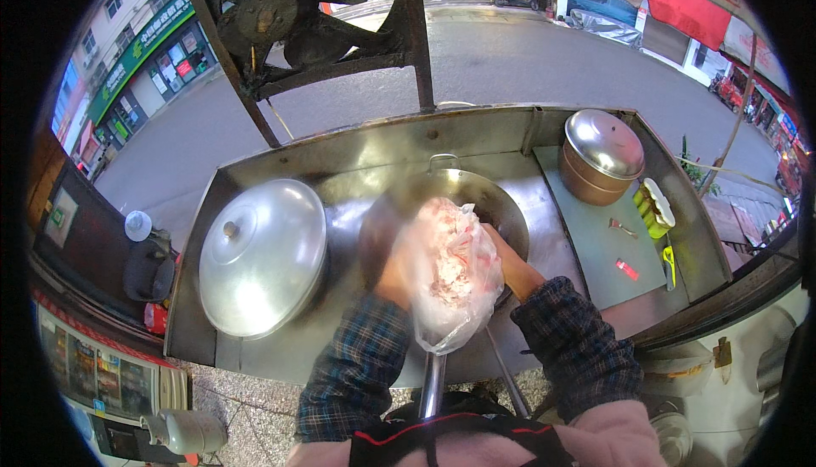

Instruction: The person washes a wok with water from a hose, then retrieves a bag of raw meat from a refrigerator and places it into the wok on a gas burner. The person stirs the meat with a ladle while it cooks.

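Note:
Over a steaming metal wok (510, 202) hangs a clear plastic bag (440, 333) filled with a pale, pinkish, crumbly food that looks like meat. My left hand (393, 276) grips the bag on its left side and is partly hidden by plastic and steam. On the right side, my right hand (500, 253) holds the bag, its fingers mostly hidden behind it. The wok's metal handle (432, 384) points toward me. Beside it, a long metal utensil handle (507, 371) slants down from the wok.
A large domed aluminium lid (264, 256) covers something on the left of the steel counter (382, 148). At right, a board (599, 250) bears a lidded pot (602, 158); a green-and-white container (655, 209) and yellow-handled tool (669, 266) are near its edge. A blackened frame (331, 81) stands beyond.

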The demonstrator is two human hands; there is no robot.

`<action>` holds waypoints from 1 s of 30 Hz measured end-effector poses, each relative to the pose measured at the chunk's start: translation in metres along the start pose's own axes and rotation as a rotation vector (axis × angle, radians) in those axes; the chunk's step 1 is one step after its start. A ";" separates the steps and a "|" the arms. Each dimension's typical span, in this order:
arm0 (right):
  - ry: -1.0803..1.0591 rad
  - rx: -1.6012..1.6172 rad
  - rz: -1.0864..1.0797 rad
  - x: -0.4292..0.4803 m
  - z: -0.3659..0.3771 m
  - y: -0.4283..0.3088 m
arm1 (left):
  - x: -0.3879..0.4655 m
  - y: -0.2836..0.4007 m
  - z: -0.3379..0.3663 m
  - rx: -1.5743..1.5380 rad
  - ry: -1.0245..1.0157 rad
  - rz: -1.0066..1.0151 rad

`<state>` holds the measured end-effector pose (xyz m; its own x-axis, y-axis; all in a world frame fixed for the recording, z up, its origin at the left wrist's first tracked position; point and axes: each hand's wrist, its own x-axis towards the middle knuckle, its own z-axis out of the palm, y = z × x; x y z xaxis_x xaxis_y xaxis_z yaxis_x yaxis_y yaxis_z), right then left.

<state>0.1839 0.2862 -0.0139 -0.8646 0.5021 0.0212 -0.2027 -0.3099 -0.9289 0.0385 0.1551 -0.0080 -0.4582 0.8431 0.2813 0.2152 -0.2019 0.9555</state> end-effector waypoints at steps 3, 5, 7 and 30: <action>-0.083 -0.725 -0.160 0.001 0.003 -0.014 | 0.004 0.004 0.001 0.049 -0.011 0.019; -0.063 -0.182 -0.069 0.003 0.006 -0.012 | 0.008 0.013 0.001 0.051 -0.037 -0.176; -0.051 0.045 -0.102 0.007 0.008 -0.007 | 0.014 0.023 0.005 -0.017 0.019 -0.327; -0.234 0.322 -0.073 0.008 0.031 -0.018 | 0.003 -0.030 -0.003 -0.223 -0.130 -0.123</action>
<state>0.1663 0.2709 0.0143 -0.9163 0.3465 0.2009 -0.3691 -0.5357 -0.7595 0.0284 0.1626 -0.0356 -0.3517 0.9220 0.1622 -0.0363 -0.1865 0.9818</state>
